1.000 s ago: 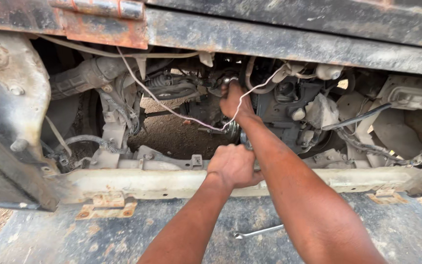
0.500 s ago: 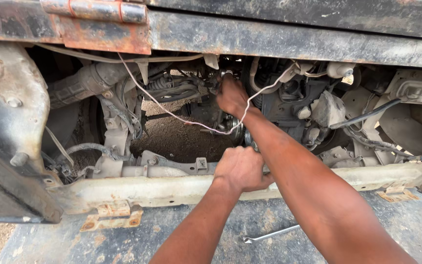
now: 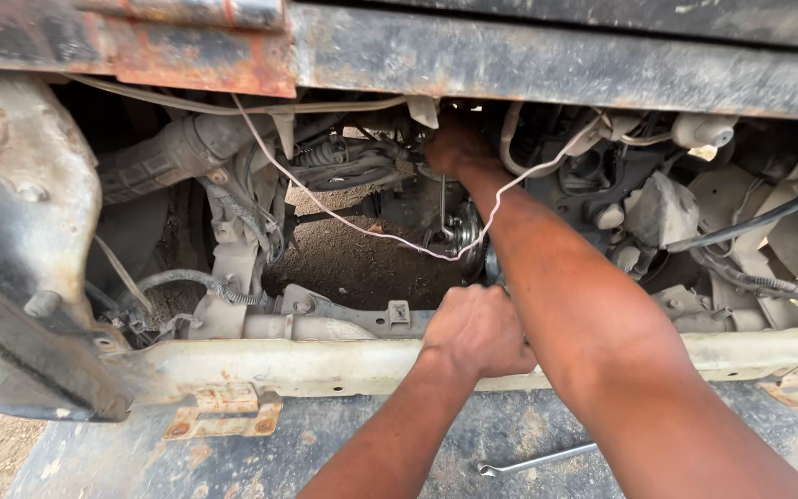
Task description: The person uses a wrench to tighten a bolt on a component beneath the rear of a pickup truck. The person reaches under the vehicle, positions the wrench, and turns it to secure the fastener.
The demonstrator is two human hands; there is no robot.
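While the left hand (image 3: pixel 477 330) has its fingers curled shut into a fist just above the pale crossbeam (image 3: pixel 325 365), whatever they grip is hidden behind the knuckles. Up beyond it, the right hand (image 3: pixel 456 148) reaches deep among the engine parts, its fingers buried under the rusty panel edge (image 3: pixel 547 65) (open or closed, I cannot tell). Between the two hands sits a shiny round metal fitting (image 3: pixel 464 236), just beside the right forearm, with a thin white wire (image 3: pixel 325 208) drooping across it. Below the left wrist, a wrench (image 3: pixel 533 459) lies on the dusty grey surface (image 3: pixel 233 462).
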